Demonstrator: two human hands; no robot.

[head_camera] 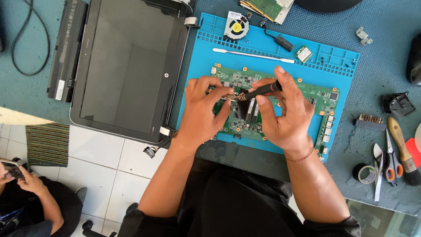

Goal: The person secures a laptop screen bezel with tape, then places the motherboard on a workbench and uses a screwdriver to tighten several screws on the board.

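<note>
Seen from above, a person's two bare forearms reach up from the bottom of the view and meet over a green circuit board (280,103). The right hand (283,116) is curled around a slim black screwdriver (263,91), pinched between thumb and forefinger, its tip pointing toward nine o'clock and touching a small brass-coloured metal part (231,97) on the board. The left hand (202,109) lies palm down on the board's left end, fingers bent, the fingertips gripping that same metal part. A thin red cord circles the right wrist. The board lies flat on a bright blue rubbery work mat (201,52) with moulded compartments along its upper edge. The mat rests on a teal, woven-textured table cover (377,52). At ten o'clock lies a laptop lid (127,66) with a dark glossy screen, and beyond it a long black battery (66,48). At twelve o'clock sit a small round cooling fan (237,27) and a thin white pry tool (252,55). At four o'clock are orange-handled scissors (391,160), a wooden-handled brush (403,149) and a roll of dark tape (365,173). At eight o'clock, pale floor tiles (105,166) show, with another person's hands (26,177) holding a phone.
</note>
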